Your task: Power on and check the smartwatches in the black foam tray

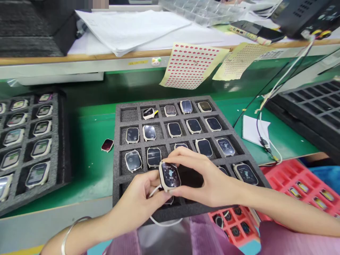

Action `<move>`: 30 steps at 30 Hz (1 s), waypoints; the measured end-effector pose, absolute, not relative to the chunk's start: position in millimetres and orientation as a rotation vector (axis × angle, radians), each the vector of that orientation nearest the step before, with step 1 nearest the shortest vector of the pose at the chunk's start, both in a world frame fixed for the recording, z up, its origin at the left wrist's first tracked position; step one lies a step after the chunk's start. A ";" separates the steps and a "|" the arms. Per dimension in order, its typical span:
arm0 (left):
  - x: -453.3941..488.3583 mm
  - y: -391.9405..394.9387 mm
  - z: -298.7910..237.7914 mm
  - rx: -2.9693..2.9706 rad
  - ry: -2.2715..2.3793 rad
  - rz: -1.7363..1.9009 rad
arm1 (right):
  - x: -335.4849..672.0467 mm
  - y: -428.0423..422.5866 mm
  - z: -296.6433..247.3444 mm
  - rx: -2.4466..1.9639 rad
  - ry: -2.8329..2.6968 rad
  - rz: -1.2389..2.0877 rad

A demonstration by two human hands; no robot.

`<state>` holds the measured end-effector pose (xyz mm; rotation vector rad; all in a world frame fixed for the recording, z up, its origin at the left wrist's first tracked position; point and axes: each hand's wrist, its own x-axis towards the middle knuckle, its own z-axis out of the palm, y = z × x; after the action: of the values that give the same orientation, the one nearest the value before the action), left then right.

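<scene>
A smartwatch body (170, 176) with a lit dial and pale case is held over the near part of a dark foam tray (119, 166). My right hand (204, 180) pinches the watch from the right and top. My left hand (140, 198) grips its lower left side, where a white cable (164, 222) runs down towards me. The tray's compartments hold several more watch bodies (149, 132), most with dark screens. Both hands are closed on the watch.
A second foam tray (60, 141) of watches lies at the left. A loose red watch body (107, 145) rests on the green mat. A red plastic tray (287, 177) sits at the lower right. An empty black tray (316, 106), cables (265, 141) and sticker sheets (191, 65) lie beyond.
</scene>
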<state>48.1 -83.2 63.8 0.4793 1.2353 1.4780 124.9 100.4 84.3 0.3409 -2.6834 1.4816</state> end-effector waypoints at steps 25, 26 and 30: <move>54.1 -88.0 56.9 0.555 1.407 1.501 | 132.6 83.0 82.1 0.472 -2.752 0.893; 54.0 -88.8 57.1 0.547 1.412 1.493 | 133.0 82.4 81.4 0.478 -2.719 0.905; 52.9 -92.1 58.8 0.541 1.396 1.495 | 133.4 83.1 78.0 0.572 -2.574 0.970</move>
<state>52.9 -92.1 58.8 0.5408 1.3958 1.4955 133.4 83.1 78.0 0.5719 -2.5736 0.9700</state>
